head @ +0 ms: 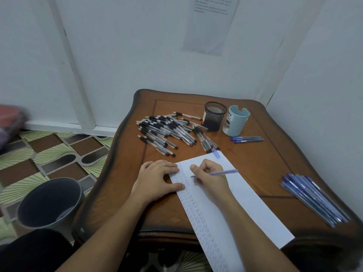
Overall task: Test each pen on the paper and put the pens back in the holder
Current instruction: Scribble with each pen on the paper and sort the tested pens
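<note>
Head view, as we find it:
- Right hand: pinching a blue pen, tip on the paper.
- Left hand: flat, fingers spread, pinning the paper's edge.
- Paper: test marks down its left margin.
- Mesh holder, blue cup: no pens seen inside.
- Black pens, blue pens, three more: loose on the table.

We judge returns not yet begun.

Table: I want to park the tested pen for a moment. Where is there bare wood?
Free: the table between the paper, the three blue pens and the blue pen bundle. Crowded: the black pen pile by the mesh holder.
</note>
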